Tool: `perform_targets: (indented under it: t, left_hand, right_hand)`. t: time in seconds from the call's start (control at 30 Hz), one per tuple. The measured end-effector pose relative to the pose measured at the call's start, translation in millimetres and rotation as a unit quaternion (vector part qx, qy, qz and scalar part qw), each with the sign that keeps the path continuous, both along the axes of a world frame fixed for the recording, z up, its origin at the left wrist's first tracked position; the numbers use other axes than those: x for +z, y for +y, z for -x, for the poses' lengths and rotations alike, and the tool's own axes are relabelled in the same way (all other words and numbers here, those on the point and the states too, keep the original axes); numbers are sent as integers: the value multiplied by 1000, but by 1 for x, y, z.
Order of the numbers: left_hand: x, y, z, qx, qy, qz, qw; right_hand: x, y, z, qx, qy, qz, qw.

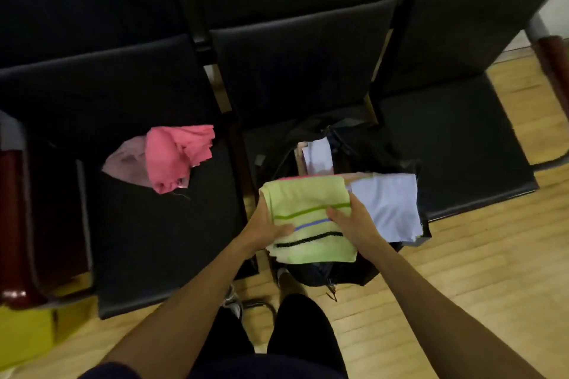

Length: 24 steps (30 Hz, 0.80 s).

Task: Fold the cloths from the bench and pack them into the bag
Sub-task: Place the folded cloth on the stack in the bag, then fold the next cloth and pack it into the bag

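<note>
Looking down from your head camera, the black bag (354, 272) sits open on the middle seat of the bench (154, 240), and inside it you can see a pale cloth (317, 154) standing on edge near the far side; the rest of its contents are too dark to make out. Over the bag's mouth you hold the folded green cloth (311, 209), striped in green, blue and black. It tops a small stack, with a lilac cloth (388, 206) sticking out to the right beneath it and a sliver of pink along the far edge. Your left hand (264, 224) grips the green cloth's left edge, thumb (284, 229) pressed on top and fingers curled out of sight underneath. Your right hand (351, 221) clamps the right edge the same way, thumb (334, 213) on the green stripe. You cannot tell whether the stack touches the bag. On the left seat, well apart from your hands, a crumpled pink cloth (175, 154) lies on a mauve cloth (123, 163).
</note>
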State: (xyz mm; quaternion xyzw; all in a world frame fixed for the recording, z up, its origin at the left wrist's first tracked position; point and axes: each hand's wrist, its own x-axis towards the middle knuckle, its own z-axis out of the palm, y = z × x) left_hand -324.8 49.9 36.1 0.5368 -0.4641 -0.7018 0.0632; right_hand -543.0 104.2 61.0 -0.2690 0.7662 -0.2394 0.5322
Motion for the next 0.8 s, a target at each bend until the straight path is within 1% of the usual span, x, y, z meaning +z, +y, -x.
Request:
perform_targets:
  t: [0.1, 0.23, 0.4, 0.5, 0.53, 0.57, 0.63, 0.7, 0.77, 0.8]
  left_hand:
    - [-47, -13, 17, 11, -16, -14, 1000]
    - [-107, -10, 30, -6, -64, -21, 998]
    - [-117, -13, 43, -11, -88, -36, 995]
    - [-114, -13, 39, -10, -97, -48, 994]
    - [-111, -16, 37, -9, -99, -51, 994]
    - [-109, -17, 32, -1, -97, -48, 994]
    - [-97, -25, 19, 16, -115, -20, 993]
    - [-87, -35, -2, 55, -152, 21, 987]
    - [-75, -47, -39, 98, -190, 40, 976]
    - [-72, -52, -57, 106, -216, 47, 969]
  right_hand:
    - [-43, -22, 17, 56, 49, -19, 997]
    - [-80, -23, 28, 79, 90, -54, 991]
    - [-110, -15, 44, 84, 126, -88, 984]
    - [-106, -18, 43, 83, 137, -93, 983]
    - [-103, -19, 42, 70, 147, -92, 982]
    - [-97, -20, 39, 57, 177, -90, 978]
    - [-86, -25, 31, 52, 263, -68, 961]
    - [-70, -41, 13, 85, 327, -23, 941]
    - [-52, -64, -21, 141, 340, 55, 928]
    - [-46, -76, -39, 167, 332, 95, 923]
